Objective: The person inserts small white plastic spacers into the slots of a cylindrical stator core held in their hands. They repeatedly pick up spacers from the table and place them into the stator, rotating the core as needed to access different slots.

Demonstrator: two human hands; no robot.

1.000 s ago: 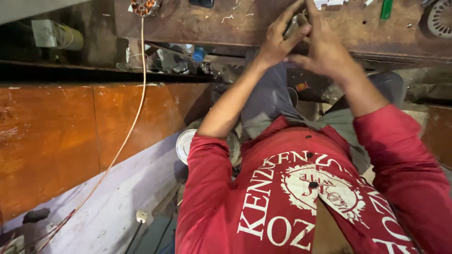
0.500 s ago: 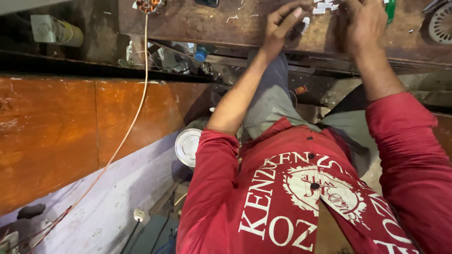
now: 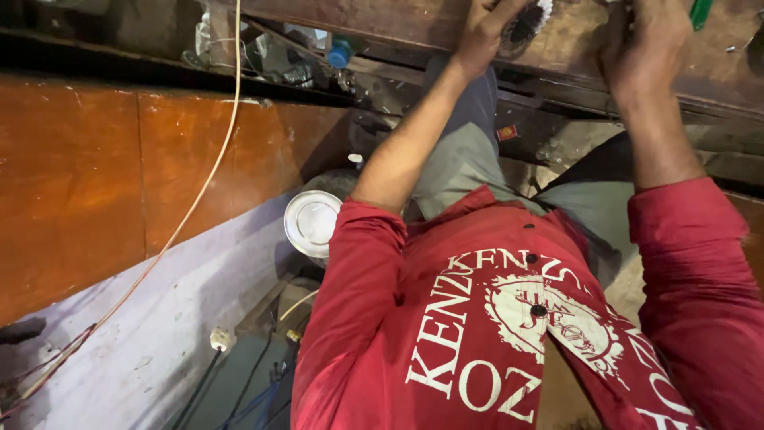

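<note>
the person looks down along the own body, and both arms reach forward to a worn wooden counter (image 3: pixel 573 48) at the top of the view. the left hand (image 3: pixel 487 30) rests on the near edge of the counter, and its fingers are bent around a small round part with a dark middle and a white toothed rim (image 3: pixel 532 17); the fingers grip this part, which lies on the counter just right of the hand. the right hand (image 3: pixel 643 44) is also on the counter, well to the right of the round part. its fingers are curled down, but what is under them is hidden, so i cannot tell if they hold something. a green tool handle (image 3: pixel 700 11) shows on the counter just right of the right hand.

both arms wear red sleeves pushed up, and a red shirt with white print (image 3: pixel 493 334) fills the lower part of the view. under the counter edge, left of the left arm, a round shiny metal lid (image 3: pixel 312 221) lies low by the grey trouser leg. further left of the lid stands an orange-brown wooden panel (image 3: pixel 103 175), and a thin pale cable (image 3: pixel 199 191) runs across it. a bottle with a blue cap (image 3: pixel 339 54) lies on the shelf under the counter, left of the left hand.
</note>
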